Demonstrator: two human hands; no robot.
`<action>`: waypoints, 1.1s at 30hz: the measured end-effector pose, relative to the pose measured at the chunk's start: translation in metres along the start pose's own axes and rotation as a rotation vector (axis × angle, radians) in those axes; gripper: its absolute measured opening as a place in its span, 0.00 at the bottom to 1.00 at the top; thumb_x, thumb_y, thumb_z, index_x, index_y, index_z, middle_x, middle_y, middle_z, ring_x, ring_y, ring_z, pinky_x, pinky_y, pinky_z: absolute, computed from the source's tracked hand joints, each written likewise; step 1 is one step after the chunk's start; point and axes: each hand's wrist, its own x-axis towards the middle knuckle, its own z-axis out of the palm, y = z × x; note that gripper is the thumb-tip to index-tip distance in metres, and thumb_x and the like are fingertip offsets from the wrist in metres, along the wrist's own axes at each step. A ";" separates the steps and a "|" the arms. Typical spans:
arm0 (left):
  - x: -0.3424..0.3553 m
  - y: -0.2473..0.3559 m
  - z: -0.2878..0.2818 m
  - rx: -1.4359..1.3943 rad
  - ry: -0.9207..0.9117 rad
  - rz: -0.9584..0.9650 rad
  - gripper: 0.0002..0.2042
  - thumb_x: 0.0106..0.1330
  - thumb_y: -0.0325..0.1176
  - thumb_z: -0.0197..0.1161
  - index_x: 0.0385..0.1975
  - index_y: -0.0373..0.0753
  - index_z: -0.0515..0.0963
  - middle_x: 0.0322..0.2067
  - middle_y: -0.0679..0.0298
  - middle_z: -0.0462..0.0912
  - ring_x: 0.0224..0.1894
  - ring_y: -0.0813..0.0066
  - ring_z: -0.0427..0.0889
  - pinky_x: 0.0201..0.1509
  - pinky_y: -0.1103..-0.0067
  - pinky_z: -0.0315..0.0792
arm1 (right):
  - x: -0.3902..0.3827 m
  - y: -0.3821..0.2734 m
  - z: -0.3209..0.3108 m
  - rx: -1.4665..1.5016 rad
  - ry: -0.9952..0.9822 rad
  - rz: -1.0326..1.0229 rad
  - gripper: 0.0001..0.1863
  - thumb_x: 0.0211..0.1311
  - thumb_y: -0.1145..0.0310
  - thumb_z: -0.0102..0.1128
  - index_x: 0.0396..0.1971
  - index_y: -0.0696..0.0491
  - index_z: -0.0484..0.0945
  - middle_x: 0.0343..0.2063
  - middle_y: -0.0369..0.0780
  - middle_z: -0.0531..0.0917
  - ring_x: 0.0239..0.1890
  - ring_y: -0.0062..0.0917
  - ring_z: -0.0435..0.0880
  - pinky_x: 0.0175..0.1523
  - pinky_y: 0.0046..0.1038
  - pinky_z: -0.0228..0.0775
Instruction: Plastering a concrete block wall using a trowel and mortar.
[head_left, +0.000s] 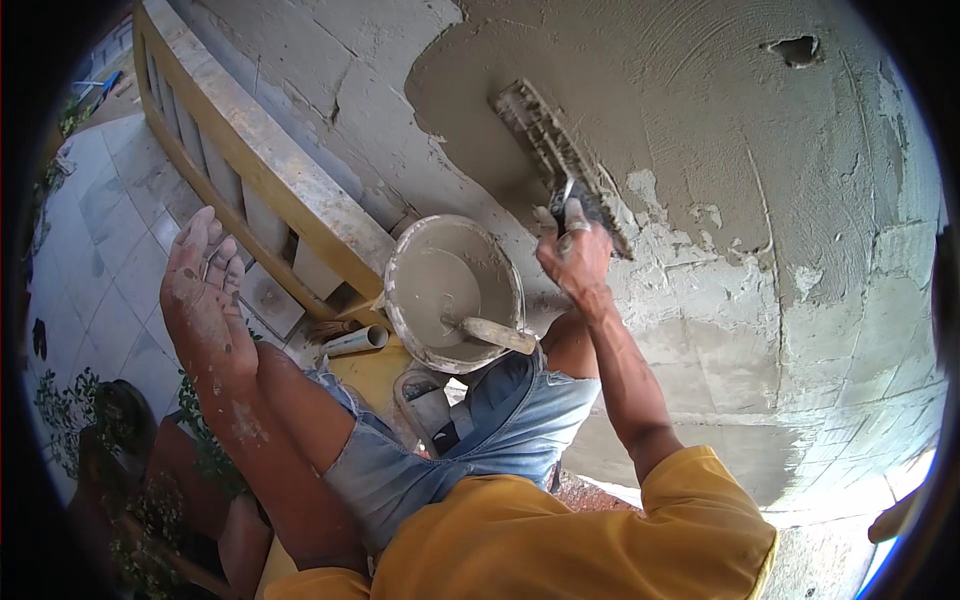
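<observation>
My right hand (577,250), spattered with grey plaster, is closed around the handle of a plastering trowel (535,130). Its long, plaster-caked blade lies against the wall (700,120), at the edge of a darker, wet-looking patch. My left hand (208,285) is raised at the left, palm up and fingers stretched out, with nothing in it. Plaster is smeared over its fingers and forearm. Between my hands stands a round bucket (515,275) of wet grey plaster (430,280). A tool with a pale, plaster-coated handle (500,335) leans out over its rim; its other end is hidden.
Left of the bucket runs a low yellow railing (270,165). A white pipe piece (357,340) lies below it. Potted plants (160,500) stand at the lower left beside a tiled floor (105,270). The wall has a small hole (797,50) at the upper right.
</observation>
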 end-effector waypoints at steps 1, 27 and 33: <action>-0.001 0.000 -0.001 -0.002 -0.013 0.008 0.24 0.71 0.43 0.66 0.63 0.37 0.78 0.52 0.70 0.78 0.48 0.81 0.73 0.57 0.83 0.68 | 0.004 -0.004 -0.021 0.044 0.026 0.035 0.13 0.67 0.61 0.66 0.36 0.55 0.76 0.23 0.52 0.86 0.24 0.50 0.86 0.33 0.48 0.76; -0.002 -0.007 0.013 -0.105 0.004 0.010 0.12 0.72 0.34 0.67 0.51 0.36 0.82 0.40 0.70 0.77 0.36 0.83 0.76 0.39 0.86 0.69 | 0.126 -0.104 0.017 -0.143 -0.078 -0.155 0.20 0.65 0.57 0.59 0.41 0.62 0.80 0.29 0.56 0.86 0.34 0.52 0.88 0.44 0.50 0.80; -0.002 -0.002 0.011 -0.087 -0.009 0.008 0.14 0.74 0.37 0.65 0.54 0.38 0.81 0.43 0.71 0.78 0.40 0.84 0.76 0.45 0.85 0.71 | 0.167 -0.108 -0.103 -0.067 0.440 0.022 0.20 0.71 0.56 0.59 0.37 0.62 0.82 0.28 0.56 0.87 0.32 0.53 0.89 0.42 0.47 0.80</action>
